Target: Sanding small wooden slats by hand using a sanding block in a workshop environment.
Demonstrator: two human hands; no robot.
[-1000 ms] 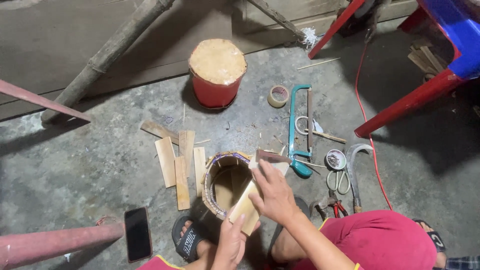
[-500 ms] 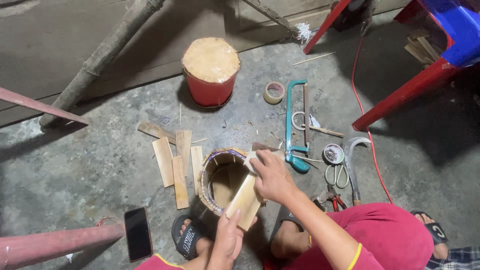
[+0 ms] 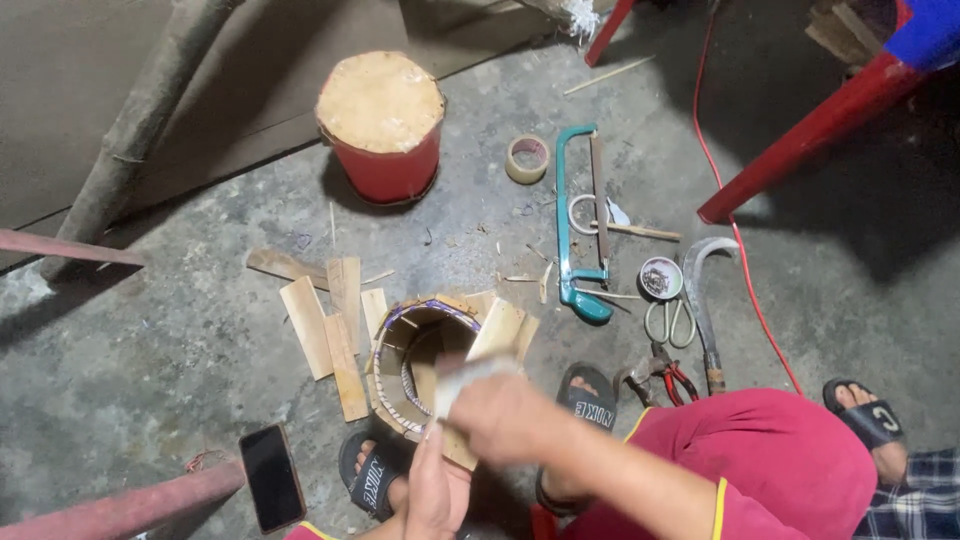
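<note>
Slat cylinder (image 3: 425,365) sits low centre of frame on the concrete floor (image 3: 150,330): a ring of upright bamboo slats bound with a band, open top, hollow inside.

Right hand (image 3: 500,415) is over its lower right rim, fingers closed on a pale flat piece (image 3: 470,375), probably another slat; motion blur, so the grip itself is unclear. Left hand (image 3: 435,490) is below it at the bottom edge, fingers closed against a slat at the cylinder's near side.

Loose bamboo slats (image 3: 330,325) lie flat just left of the cylinder, several side by side. Black phone (image 3: 272,477) lies at lower left, beside a red metal bar (image 3: 120,505). Feet in black sandals (image 3: 372,478) flank the cylinder's near side; red shorts (image 3: 770,460) fill lower right.

Right of the cylinder: teal hacksaw (image 3: 570,225), small round tin (image 3: 660,278), scissors (image 3: 672,322), curved sickle blade (image 3: 698,290), red-handled pliers (image 3: 660,378). Tape roll (image 3: 527,158) is above the hacksaw. Red bucket (image 3: 382,125) with a pale lid or filled top stands at upper centre, well apart from the cylinder. Red cable (image 3: 735,240) runs down the right side, past a red chair leg (image 3: 800,135).
</note>
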